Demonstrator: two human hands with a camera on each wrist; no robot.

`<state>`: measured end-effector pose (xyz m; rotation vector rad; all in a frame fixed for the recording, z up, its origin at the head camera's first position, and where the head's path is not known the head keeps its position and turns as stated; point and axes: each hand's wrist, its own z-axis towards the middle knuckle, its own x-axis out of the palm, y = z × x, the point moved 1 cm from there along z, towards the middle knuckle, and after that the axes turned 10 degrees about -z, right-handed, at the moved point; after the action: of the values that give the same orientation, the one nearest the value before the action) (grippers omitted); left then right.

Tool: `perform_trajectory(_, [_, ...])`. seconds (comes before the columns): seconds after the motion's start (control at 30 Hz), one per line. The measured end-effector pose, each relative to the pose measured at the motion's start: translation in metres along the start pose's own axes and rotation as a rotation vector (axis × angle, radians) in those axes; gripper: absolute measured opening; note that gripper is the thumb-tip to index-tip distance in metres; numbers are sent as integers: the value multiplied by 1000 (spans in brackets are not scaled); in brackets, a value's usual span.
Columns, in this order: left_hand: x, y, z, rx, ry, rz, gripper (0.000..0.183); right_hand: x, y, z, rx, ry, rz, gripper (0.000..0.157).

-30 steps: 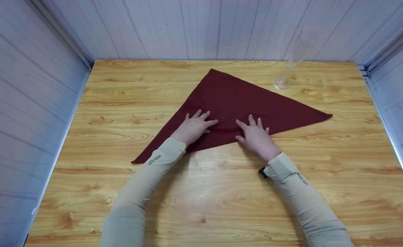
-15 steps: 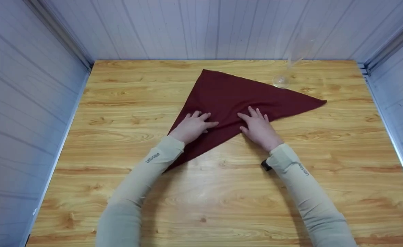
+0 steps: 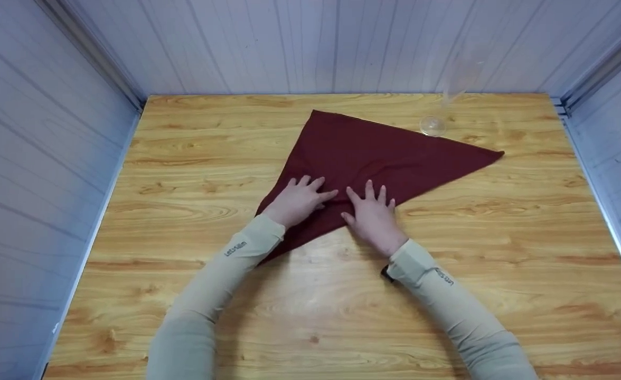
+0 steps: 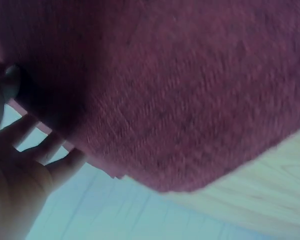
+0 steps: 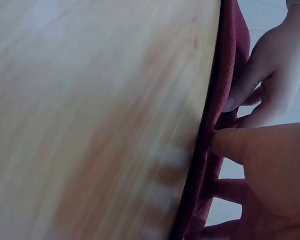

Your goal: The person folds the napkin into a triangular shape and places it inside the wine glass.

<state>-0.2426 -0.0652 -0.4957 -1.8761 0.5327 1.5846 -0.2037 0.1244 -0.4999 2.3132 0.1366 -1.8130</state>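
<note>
A dark red cloth napkin (image 3: 363, 142), folded into a triangle, lies on the wooden table (image 3: 316, 311) with slight wrinkles near its middle. On its left part rests my left hand (image 3: 297, 202), fingers spread over the fabric. My right hand (image 3: 374, 216) lies close by, fingertips on the cloth near its front edge and thumb at that edge. Neither hand grips the napkin. In the left wrist view the cloth (image 4: 190, 90) fills most of the picture. The right wrist view looks along the cloth's edge (image 5: 222, 85), with fingertips of both hands touching it.
A clear stemmed glass stands at the back right, its round base (image 3: 433, 125) right by the napkin's far edge. Pale panelled walls (image 3: 310, 47) enclose the table at the back and both sides.
The napkin has turned counterclockwise, its right corner moving away and its left corner coming nearer and rightward. My right hand went forward, then slid back left towards the left hand.
</note>
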Motion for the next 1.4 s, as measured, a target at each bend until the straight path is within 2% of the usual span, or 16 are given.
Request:
perform_trajectory(0.2, [-8,22,8,26,-70,44,42,1,-1,1,-7,-2,19,60])
perform_trajectory(0.33, [-9,34,16,6,-39,108,46,2,-2,1,-9,-1,31,60])
perform_trajectory(0.47, [-6,38,19,4,3,132,49,2,-3,2,-18,12,34,61])
perform_trajectory(0.63, [-4,39,18,-3,25,116,50,0,-5,3,-25,29,38,60])
perform_trajectory(0.8, [-5,39,14,-8,19,75,50,-2,-10,5,-53,32,35,60])
perform_trajectory(0.97, [-4,37,9,1,-4,59,50,-5,-20,10,-93,30,48,60])
perform_trajectory(1.13, [2,33,-2,12,-30,38,50,-6,-35,17,-133,20,87,57])
perform_trajectory(1.4, [13,22,-14,-25,-69,33,51,-13,-52,27,-203,30,131,56])
